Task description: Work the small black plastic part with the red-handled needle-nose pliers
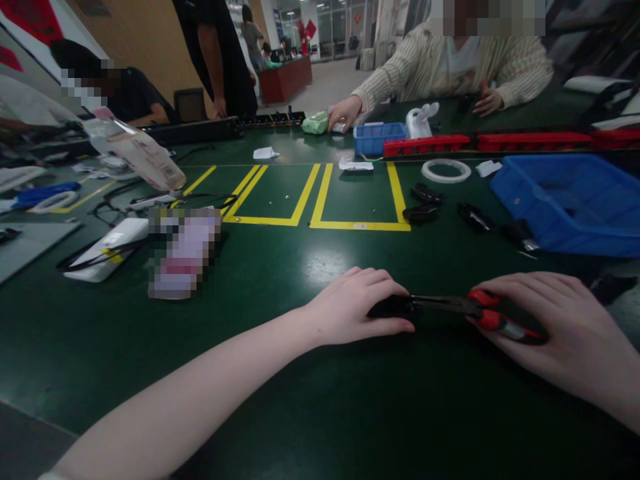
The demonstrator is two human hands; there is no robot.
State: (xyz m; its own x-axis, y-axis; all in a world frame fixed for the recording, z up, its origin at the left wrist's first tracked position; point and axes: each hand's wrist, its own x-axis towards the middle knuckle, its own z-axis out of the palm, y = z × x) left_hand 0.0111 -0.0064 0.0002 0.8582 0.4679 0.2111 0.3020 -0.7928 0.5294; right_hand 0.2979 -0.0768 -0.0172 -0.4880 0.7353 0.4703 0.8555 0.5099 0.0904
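Note:
My left hand point(357, 307) is closed round a small black part point(393, 306) near the middle of the green table point(280, 267). What kind of part it is cannot be made out, since my fingers cover much of it. From the right, my right hand point(555, 327) grips needle-nose pliers point(487, 312) by their red and black handles. The long dark jaws of the pliers point left and meet the black part at my left fingertips. Whether the jaws are clamped on it is too dark to tell.
Black parts point(475, 218) lie beside a blue bin point(565, 200) at the right. A tape roll point(446, 171) and yellow tape outlines point(360, 226) are farther back. A phone point(185, 257), a white power bank-like box point(107, 250) and a bottle point(143, 153) are left. Across the table, a person's hand point(345, 112) touches a packet.

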